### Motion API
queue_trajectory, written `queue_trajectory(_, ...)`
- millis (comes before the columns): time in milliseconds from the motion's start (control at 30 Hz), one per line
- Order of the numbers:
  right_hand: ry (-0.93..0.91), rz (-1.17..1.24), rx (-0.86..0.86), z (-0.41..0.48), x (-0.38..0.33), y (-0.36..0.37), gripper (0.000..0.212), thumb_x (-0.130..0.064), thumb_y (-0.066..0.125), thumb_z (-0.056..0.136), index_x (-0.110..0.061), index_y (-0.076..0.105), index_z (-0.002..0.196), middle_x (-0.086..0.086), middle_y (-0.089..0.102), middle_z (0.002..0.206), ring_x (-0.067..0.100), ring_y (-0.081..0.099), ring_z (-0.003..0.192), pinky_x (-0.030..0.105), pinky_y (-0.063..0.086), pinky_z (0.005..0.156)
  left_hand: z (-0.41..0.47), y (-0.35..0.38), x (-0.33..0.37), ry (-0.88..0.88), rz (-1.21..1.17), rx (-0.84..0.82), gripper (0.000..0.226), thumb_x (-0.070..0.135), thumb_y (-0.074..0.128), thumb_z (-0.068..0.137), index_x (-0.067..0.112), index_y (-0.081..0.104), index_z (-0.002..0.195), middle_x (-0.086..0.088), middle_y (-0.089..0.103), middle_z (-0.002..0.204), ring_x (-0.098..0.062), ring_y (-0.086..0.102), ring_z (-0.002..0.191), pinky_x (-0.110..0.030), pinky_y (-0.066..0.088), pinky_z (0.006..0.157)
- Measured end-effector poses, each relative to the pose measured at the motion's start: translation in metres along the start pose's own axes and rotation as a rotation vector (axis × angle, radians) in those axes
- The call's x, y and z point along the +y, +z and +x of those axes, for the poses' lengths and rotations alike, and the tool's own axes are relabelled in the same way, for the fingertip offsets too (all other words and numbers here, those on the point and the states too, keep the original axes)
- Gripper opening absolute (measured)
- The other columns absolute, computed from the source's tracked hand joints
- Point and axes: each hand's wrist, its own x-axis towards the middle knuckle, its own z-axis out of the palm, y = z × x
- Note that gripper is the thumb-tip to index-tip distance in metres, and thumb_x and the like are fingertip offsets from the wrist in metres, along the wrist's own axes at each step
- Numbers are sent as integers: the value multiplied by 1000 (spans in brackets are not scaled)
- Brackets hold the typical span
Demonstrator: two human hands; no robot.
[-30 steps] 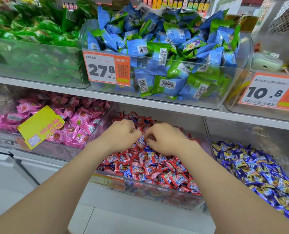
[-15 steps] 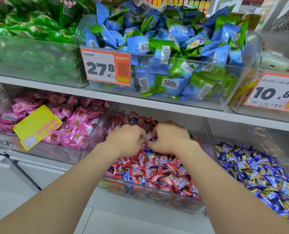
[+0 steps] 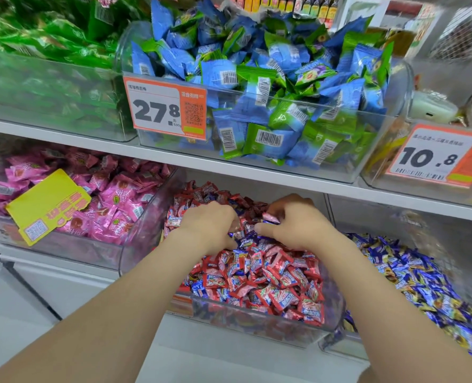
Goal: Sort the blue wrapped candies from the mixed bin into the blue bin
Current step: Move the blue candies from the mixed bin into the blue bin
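Left of the mixed bin (image 3: pixel 146 239) we see a clear bin of pink sweets (image 3: pixel 85 250) with a yellow tag (image 3: pixel 47 205) leaning on its front. Just right of the mixed bin stands the blue bin (image 3: pixel 436 230), heaped with blue-and-gold wrappers. Above the mixed bin a white shelf (image 3: pixel 257 175) carries a clear tub of blue and green packets (image 3: pixel 381 134) with a 27.8 price card (image 3: pixel 166 109). Red wrappers (image 3: pixel 284 280) crowd the mixed bin and bury most of what we want. The blue wrapped candies (image 3: pixel 199 289) are small, glossy and dark blue with a pale print, scattered along the front of the mixed bin and between our hands. Our left hand (image 3: pixel 210 225) and right hand (image 3: pixel 298 225) are both sunk in the pile towards the back of the mixed bin, fingers curled. We cannot tell whether either grip is clamped on a sweet.
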Motion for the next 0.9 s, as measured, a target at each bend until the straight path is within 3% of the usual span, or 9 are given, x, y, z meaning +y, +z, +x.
queue_trajectory(133,-105,176,-18,-19,7,-5,53,-68,76,83,-16,70,73,-4,51,58,8,44,54,27,36,53,-6,-11,-11,1,-201,56,39,68,70,85,32,53,82,2,61,79,-28,61,76,-33,42,60)
queue_trajectory(233,-96,152,16,-24,10,-5,60,-70,74,82,-13,60,69,-4,47,57,13,45,54,31,38,54,-14,-15,-20,-8,-292,90,32,53,63,90,29,45,77,-3,59,74,-32,59,72,-37,46,63)
queue_trajectory(300,-49,83,49,-26,12,-6,55,-66,72,85,-16,52,72,-6,54,61,17,54,61,32,46,61,-19,-14,-24,-1,-300,81,28,40,59,94,26,40,78,-5,54,73,-30,53,69,-37,41,60)
queue_trajectory(367,4,-39,68,-31,11,-8,41,-62,67,89,-23,54,84,-2,65,79,26,64,81,38,56,72,-24,-13,-24,10,-321,83,18,35,57,96,25,45,88,-4,55,75,-26,52,70,-39,44,62)
queue_trajectory(467,32,-189,99,-37,3,-8,35,-56,59,95,-24,56,110,8,67,99,36,66,97,41,55,76,-29,-15,-16,59,-354,67,9,31,56,95,29,53,103,1,60,73,-22,57,87,-39,52,72)
queue_trajectory(567,-67,-157,190,-39,-11,-9,28,-54,53,99,-30,62,108,2,69,94,34,68,96,39,50,72,-29,-17,-5,63,-343,23,17,33,53,93,25,64,83,0,62,64,-26,63,77,-39,56,69)
queue_trajectory(667,-192,-141,-1,-40,-23,-9,39,-70,61,91,-35,70,107,-13,62,87,22,65,96,38,53,77,-26,-16,0,27,-338,10,30,34,51,92,14,61,73,-5,58,59,-33,63,69,-44,54,65)
queue_trajectory(767,-160,-206,-175,-37,-20,-5,47,-72,75,79,-29,65,94,-6,63,94,23,62,95,37,50,74,-22,-12,-2,42,-321,-23,25,34,54,95,18,66,79,-3,64,66,-27,64,69,-40,54,65)
queue_trajectory(900,-111,-136,-37,-32,-14,-4,49,-68,51,97,-23,46,79,2,55,77,33,58,80,40,41,63,-21,-6,3,135,-186,-174,17,37,60,98,36,71,111,6,60,93,-16,58,84,-36,54,78)
